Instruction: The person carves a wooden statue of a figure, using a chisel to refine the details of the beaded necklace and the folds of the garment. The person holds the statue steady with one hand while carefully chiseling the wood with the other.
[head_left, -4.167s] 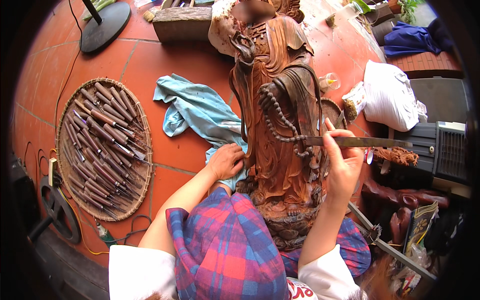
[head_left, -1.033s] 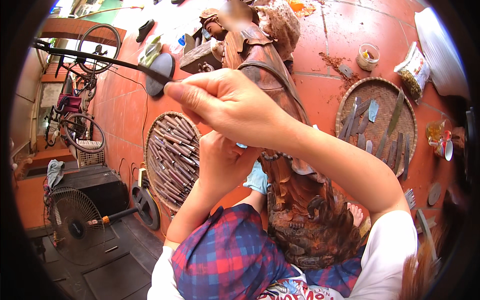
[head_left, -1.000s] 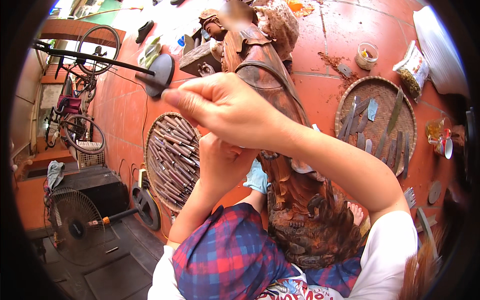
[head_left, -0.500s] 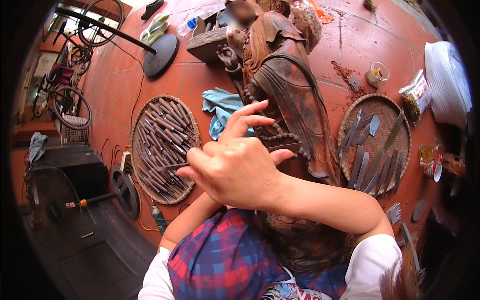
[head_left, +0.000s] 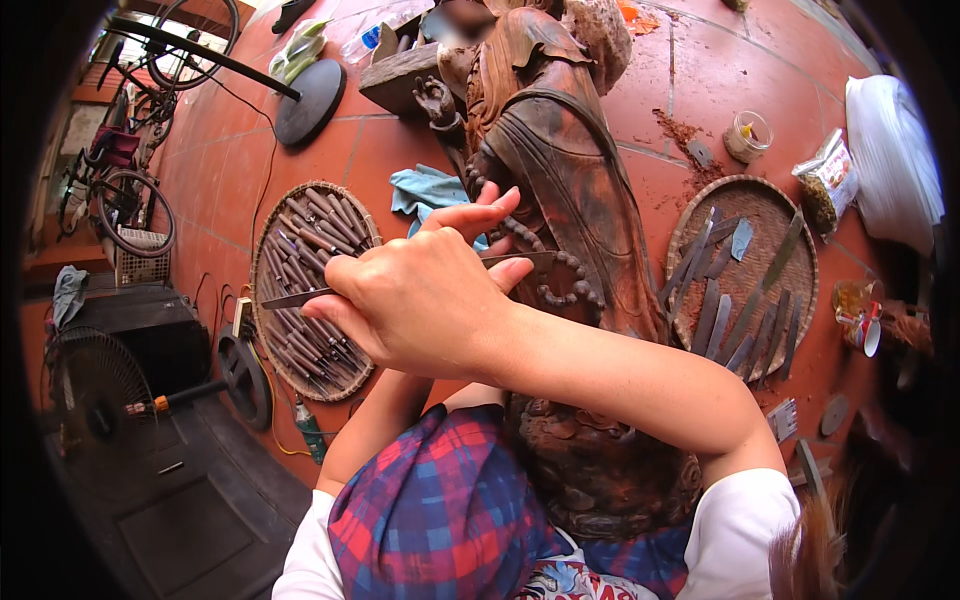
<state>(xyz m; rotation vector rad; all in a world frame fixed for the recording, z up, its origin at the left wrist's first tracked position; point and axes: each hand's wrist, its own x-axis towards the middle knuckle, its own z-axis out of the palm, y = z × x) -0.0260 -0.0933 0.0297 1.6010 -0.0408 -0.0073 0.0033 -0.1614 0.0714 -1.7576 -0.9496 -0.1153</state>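
Thin and dark, a flat metal strip (head_left: 288, 299) is pinched at its left part between the thumb and bent forefinger of my right hand (head_left: 425, 300). Its right end shows beyond the hand, over the statue. My left hand (head_left: 512, 273) lies beneath the right one and is mostly hidden; what seem to be its fingertips show past the right hand, near the strip. Under and beyond both hands lies a dark brown carved wooden statue (head_left: 570, 170) in draped robes, with a string of beads (head_left: 575, 282) by the strip's right end.
Left of me, a round woven basket (head_left: 262, 232) holds many wooden-handled tools. A second basket (head_left: 808, 262) on the right carries flat strips. A blue cloth (head_left: 425, 190) lies beside the statue. A black fan (head_left: 100, 400) stands far left, and a jar (head_left: 748, 137) upper right.
My right hand and the strip have moved left and slightly up across the view, bringing the strip's left end over the tool basket. The surroundings have shifted slightly.
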